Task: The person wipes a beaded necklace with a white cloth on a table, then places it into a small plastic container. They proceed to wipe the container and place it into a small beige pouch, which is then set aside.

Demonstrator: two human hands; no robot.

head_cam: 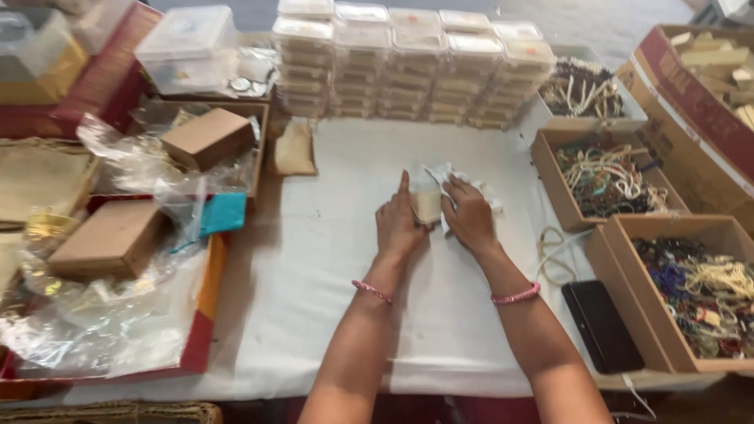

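Note:
My left hand [397, 224] and my right hand [470, 216] rest side by side on a white cloth-covered table [338, 259]. Between them lies a small beige pouch [428, 206], gripped by both hands, with crumpled white paper [440, 174] at its far side under my right fingers. My left forefinger points straight away from me. Each wrist wears a pink bead bracelet.
Stacks of clear plastic boxes [408, 63] line the far edge. Cardboard boxes of bead strings [605, 180], [699, 286] stand at the right, beside a black case [601, 326]. Brown boxes [208, 137], [110, 239] and clear plastic wrap lie at the left.

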